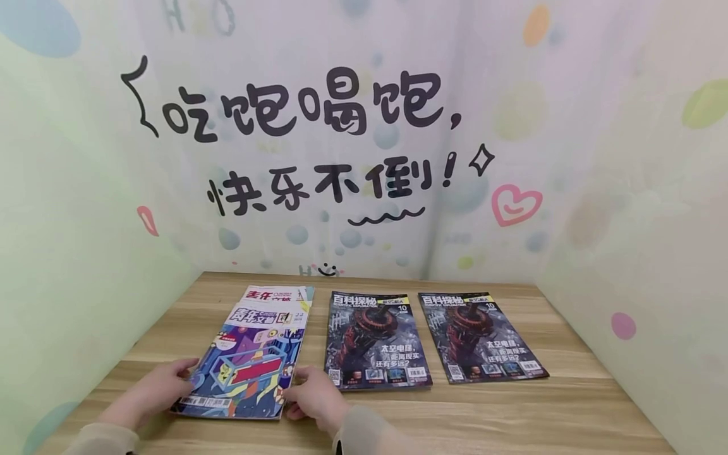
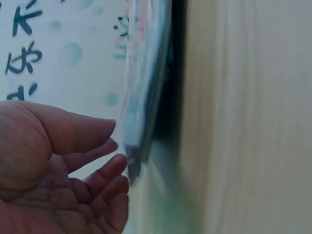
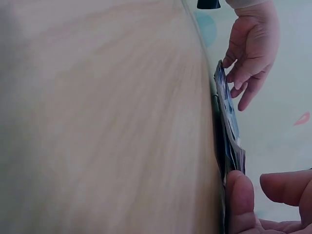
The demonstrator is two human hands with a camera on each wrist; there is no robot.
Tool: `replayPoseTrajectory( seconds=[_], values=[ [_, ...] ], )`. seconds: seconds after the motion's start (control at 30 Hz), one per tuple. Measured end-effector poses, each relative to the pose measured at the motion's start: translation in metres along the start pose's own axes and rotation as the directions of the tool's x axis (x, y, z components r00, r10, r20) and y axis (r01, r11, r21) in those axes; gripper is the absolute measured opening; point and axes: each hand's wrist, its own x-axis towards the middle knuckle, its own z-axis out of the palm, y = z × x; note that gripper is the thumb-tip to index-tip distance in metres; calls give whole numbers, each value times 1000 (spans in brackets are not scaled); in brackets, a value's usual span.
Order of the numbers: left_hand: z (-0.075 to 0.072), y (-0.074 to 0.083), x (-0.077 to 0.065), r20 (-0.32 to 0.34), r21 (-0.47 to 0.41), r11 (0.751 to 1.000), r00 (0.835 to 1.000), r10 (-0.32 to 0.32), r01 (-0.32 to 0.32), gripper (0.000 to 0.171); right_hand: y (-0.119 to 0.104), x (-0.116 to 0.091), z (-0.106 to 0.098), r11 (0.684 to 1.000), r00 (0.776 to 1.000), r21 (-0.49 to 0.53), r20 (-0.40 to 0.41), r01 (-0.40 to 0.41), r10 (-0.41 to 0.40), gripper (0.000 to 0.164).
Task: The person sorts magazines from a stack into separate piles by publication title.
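I saw the left hand (image 1: 161, 388) and right hand (image 1: 316, 395) flank the colourful magazine (image 1: 241, 363), fingers loosely open, apparently squaring it up; next likely needed even inward pressure.

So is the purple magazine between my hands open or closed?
Closed: in the head view, the purple magazine shows its front cover, with no inner pages spread.

Left grip (image 1: 163, 387), right grip (image 1: 320, 398), apart

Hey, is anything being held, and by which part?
No clear grip shows: the left hand and right hand are at opposite side edges of the purple-and-blue magazine; whether they hold it can't be told.
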Motion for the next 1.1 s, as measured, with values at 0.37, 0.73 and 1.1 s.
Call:
replayPoseTrajectory(
  seconds=[0.37,0.73,1.1],
  values=[
    [30,60,2,-16,-70,996,999,47,-48,59,1,-12,-52,991,995,-96,-13,95,-97,35],
    [100,119,19,-61,-214,970,993,102,-113,42,5,-11,-125,955,975,-248,-107,161,-192,39],
    [143,150,43,-92,-387,912,990,109,-136,42,15,-5,-182,968,940,-224,-292,110,-174,43]
  ],
)
